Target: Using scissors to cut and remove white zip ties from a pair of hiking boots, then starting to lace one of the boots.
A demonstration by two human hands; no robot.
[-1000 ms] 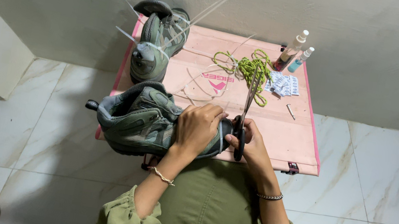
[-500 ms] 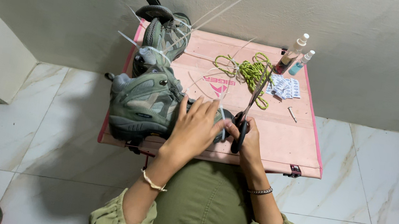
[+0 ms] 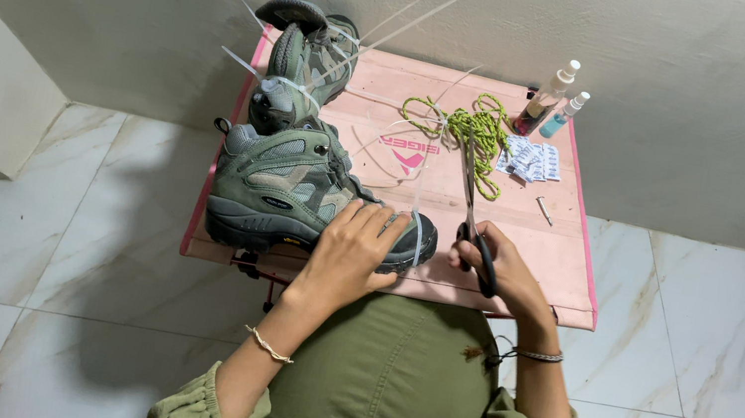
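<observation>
So: left hand (image 3: 354, 248) flat, fingers spread on near boot (image 3: 295, 191); right hand (image 3: 496, 265) grips scissors (image 3: 476, 221). Zip ties (image 3: 404, 18) seemingly untrimmed on far boot (image 3: 301, 66).

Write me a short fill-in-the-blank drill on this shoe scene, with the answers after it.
1. The left hand rests on the near ____ on the table.
2. The right hand holds black-handled ____.
3. The cord beside the spray bottles is coloured ____.
4. The far boot has white ____ sticking out of it.

Missing words: boot; scissors; yellow-green; cable ties.
</observation>
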